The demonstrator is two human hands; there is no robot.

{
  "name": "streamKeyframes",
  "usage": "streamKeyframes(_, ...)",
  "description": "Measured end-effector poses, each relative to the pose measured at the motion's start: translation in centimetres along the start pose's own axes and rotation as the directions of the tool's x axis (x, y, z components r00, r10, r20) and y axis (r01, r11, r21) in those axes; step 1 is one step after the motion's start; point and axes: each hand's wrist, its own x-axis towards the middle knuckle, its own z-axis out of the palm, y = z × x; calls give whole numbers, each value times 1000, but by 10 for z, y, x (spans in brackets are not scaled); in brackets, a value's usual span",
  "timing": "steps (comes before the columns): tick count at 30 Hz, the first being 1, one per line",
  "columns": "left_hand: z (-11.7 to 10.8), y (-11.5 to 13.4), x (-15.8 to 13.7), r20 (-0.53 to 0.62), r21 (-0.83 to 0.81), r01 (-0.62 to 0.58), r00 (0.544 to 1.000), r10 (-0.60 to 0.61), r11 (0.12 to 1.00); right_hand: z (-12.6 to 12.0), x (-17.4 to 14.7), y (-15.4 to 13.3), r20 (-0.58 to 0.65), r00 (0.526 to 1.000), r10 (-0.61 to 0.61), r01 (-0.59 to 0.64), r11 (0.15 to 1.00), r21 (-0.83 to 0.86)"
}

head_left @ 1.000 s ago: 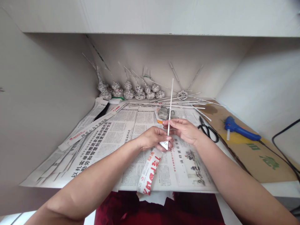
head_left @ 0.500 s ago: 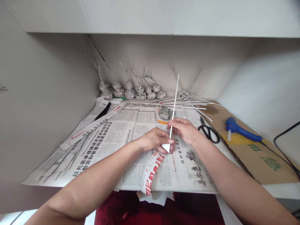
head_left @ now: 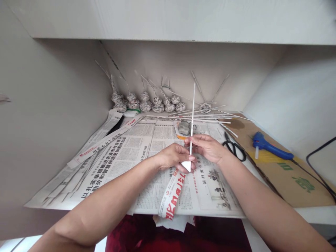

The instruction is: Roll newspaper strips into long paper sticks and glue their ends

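A thin white rolled-paper stick (head_left: 193, 119) stands nearly upright between my hands. Its lower end widens into an unrolled newspaper strip (head_left: 172, 197) with red lettering, which hangs down over the front edge of the table. My left hand (head_left: 177, 156) is closed on the strip where it meets the roll, thumb and fingers pinching it. Just above, my right hand (head_left: 206, 147) pinches the stick between thumb and fingers. Some fingertips are hidden behind the paper. Newspaper sheets (head_left: 141, 168) cover the table under both hands.
Several woven paper gourds (head_left: 145, 102) line the back wall. Loose paper sticks (head_left: 210, 118) lie near a grey cloth-like lump (head_left: 185, 127). To the right are black-handled scissors (head_left: 233, 148) and a blue glue gun (head_left: 273, 147) on cardboard (head_left: 278, 185). Cut paper strips (head_left: 105, 143) lie left; a shelf (head_left: 168, 21) overhangs.
The stick has tipped slightly left and is now more upright. My right hand has shifted a little, and the hanging strip has swung slightly right.
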Motion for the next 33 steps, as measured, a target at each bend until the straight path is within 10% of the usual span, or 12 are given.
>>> streamKeyframes(7, -2, -4, 2, -4, -27, -12, 1000, 12, 1000, 1, 5, 5, -119, 991, -63, 65, 998, 15)
streamKeyframes(11, -5, -4, 6, -46, -108, -80, 996, 75, 991, 4, 1, 4, 30, 1000, 0, -1, 1000, 16)
streamKeyframes(19, -20, 11, 9, -487, -276, -335, 857, 170, 901, 28, -5, 16, 115, 987, 116, -68, 933, -353)
streamKeyframes(33, -15, 21, 0, -441, -449, -286, 895, 69, 847, 37, -6, 32, -8, 991, 131, -97, 692, -715)
